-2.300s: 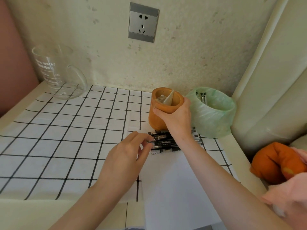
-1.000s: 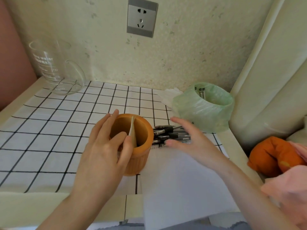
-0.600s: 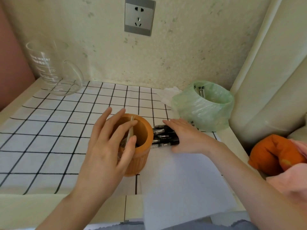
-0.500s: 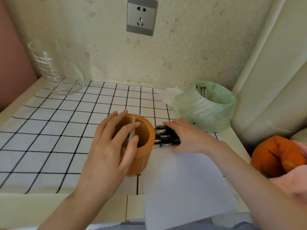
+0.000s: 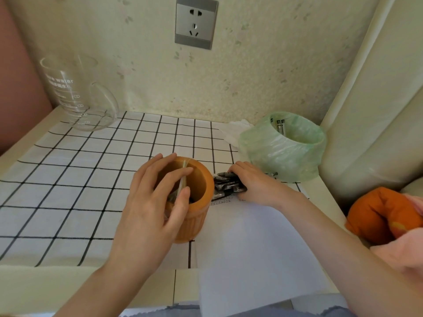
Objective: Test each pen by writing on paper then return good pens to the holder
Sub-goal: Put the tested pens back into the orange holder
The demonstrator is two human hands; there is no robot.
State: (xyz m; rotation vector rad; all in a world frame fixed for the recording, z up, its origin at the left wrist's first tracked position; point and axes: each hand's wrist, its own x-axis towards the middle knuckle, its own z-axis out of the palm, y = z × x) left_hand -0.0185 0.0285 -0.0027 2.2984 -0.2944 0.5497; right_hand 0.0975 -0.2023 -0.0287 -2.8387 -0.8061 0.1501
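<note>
Left hand (image 5: 148,216) round holder (image 5: 199,217); right (image 5: 256,186), pens (image 5: 225,187)

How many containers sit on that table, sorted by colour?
Orange: 1, the holder
Green: 1, the bin
Clear: 1, the jug
Total: 3

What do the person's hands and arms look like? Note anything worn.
The left hand and right hand are bare: no gloves, rings, watch or bracelet. Both are uncovered up to the picture's edge, with no sleeve showing.
</note>
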